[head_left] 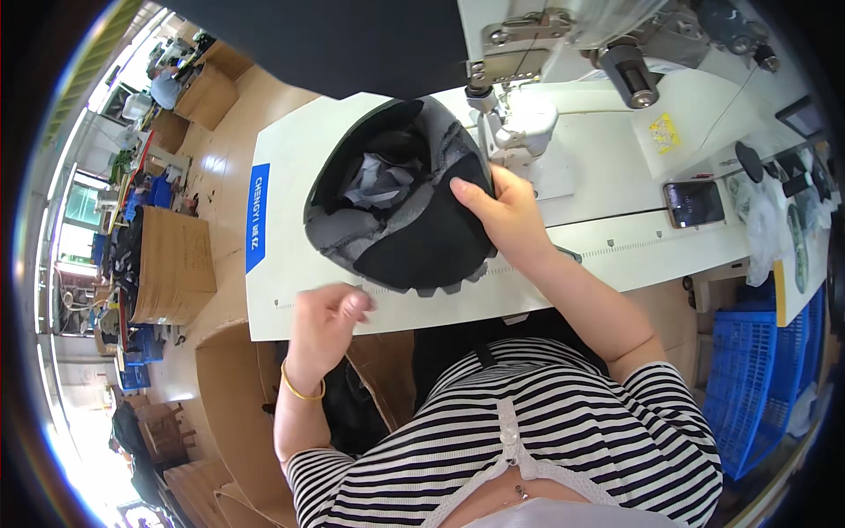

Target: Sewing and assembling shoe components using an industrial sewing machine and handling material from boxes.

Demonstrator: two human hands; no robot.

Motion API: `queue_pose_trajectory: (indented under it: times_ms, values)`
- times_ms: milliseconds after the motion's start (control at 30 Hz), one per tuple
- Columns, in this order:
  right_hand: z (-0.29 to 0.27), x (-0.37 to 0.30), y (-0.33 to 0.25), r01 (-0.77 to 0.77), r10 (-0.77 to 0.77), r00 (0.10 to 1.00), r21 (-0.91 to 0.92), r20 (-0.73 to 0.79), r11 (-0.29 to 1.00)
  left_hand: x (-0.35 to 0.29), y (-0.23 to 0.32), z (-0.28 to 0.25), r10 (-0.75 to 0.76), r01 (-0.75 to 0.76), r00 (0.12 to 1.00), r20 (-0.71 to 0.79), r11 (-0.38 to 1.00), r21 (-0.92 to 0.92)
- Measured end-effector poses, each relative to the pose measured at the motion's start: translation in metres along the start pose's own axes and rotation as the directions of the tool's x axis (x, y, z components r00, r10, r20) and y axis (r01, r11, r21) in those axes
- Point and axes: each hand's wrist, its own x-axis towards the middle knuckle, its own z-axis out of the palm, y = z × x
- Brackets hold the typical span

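Observation:
A rounded, hollow black-and-grey fabric piece [422, 231] is held up over the white sewing table. Its opening faces up and shows crumpled grey and white cloth [380, 180] inside. Small notched tabs stick out along its lower edge. My right hand [510, 216] grips its right side, thumb pressed on the black panel and the other fingers hidden behind. Below and left of the piece, my left hand [327, 319] is apart from it at the table's front edge. Its fingers are curled in and a little blurred; whatever they may hold is hidden.
A sewing machine head [519, 123] stands just beyond the piece, under a large dark panel [352, 44]. At right lie a phone [694, 204] and plastic bags. Blue crates [748, 378] stand at lower right, with an open cardboard box [231, 378] below the table's left side.

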Motion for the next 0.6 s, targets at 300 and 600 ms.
queue_pose_trajectory:
  times_ms: [300, 600]
  values:
    - [-0.01, -0.023, -0.019, 0.259, -0.226, 0.965, -0.396, 0.129, 0.881, 0.039, 0.038, 0.077, 0.165, -0.216, 0.973, -0.162, 0.4, -0.891]
    - [-0.012, -0.038, -0.043, -0.085, 0.069, 0.992, 0.146, 0.11, 0.986, 0.062, 0.076, 0.056, 0.056, -0.104, 0.995, -0.087, 0.536, -0.838]
